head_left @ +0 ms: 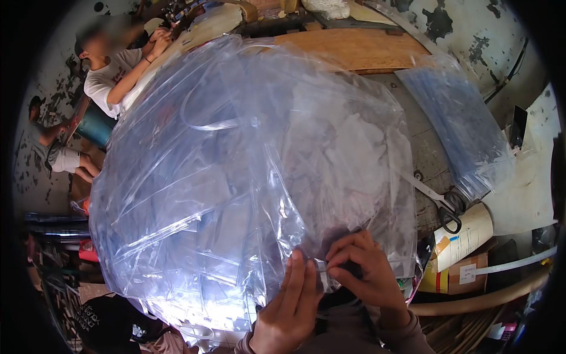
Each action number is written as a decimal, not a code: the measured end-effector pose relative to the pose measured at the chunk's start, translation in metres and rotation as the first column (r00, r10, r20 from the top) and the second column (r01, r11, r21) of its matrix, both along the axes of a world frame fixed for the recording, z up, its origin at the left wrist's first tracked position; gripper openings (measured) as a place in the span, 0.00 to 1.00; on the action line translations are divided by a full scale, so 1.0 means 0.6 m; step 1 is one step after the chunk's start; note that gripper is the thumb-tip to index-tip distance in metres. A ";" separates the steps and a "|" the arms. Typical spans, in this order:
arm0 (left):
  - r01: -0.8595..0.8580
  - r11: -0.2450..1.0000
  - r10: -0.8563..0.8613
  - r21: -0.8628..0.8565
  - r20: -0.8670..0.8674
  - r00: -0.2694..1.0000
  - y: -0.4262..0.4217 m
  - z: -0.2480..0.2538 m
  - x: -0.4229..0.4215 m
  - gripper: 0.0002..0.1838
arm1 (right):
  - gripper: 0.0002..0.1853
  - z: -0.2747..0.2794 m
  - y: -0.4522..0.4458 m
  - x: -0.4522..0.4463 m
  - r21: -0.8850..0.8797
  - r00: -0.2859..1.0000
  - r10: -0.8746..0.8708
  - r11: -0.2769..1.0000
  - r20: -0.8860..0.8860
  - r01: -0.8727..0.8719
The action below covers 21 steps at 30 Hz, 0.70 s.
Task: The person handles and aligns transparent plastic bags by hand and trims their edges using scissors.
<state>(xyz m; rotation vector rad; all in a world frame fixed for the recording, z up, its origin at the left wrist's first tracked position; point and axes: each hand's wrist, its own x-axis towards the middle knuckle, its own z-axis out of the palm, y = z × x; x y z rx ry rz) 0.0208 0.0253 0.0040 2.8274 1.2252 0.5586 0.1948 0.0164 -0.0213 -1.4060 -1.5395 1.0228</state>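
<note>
Clear plastic sheeting (236,147) lies in a large crinkled pile across the middle of the head view. At its near edge, my left hand (292,298) rests against the plastic, its fingers together and pointing away from me. My right hand (361,265) is just to the right, fingers bent and pinched on the edge of the sheeting. A small gap separates the two hands. A white strip or cord (215,125) curves over the upper part of the pile. Scissors with black handles (451,209) lie right of the pile.
A stack of bluish plastic sheets (454,124) lies at the right, near a phone (517,127). A cardboard box (469,274) and a paper roll (466,236) are below. One person (115,76) works at upper left; others are at far left and lower left.
</note>
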 end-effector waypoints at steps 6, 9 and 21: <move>-0.055 0.996 0.066 -0.072 0.160 0.985 -0.016 0.015 0.008 0.18 | 0.04 0.000 -0.009 0.013 0.038 0.998 -0.030 0.999 -0.057 0.032; -0.065 0.996 0.075 -0.059 0.188 0.979 -0.015 0.005 0.013 0.19 | 0.04 0.004 -0.019 0.053 0.129 0.946 -0.309 0.938 -0.099 0.320; -0.087 0.996 0.093 -0.035 0.307 0.947 -0.013 -0.010 0.012 0.19 | 0.21 -0.021 -0.070 0.206 0.444 0.423 -0.652 0.749 0.630 0.492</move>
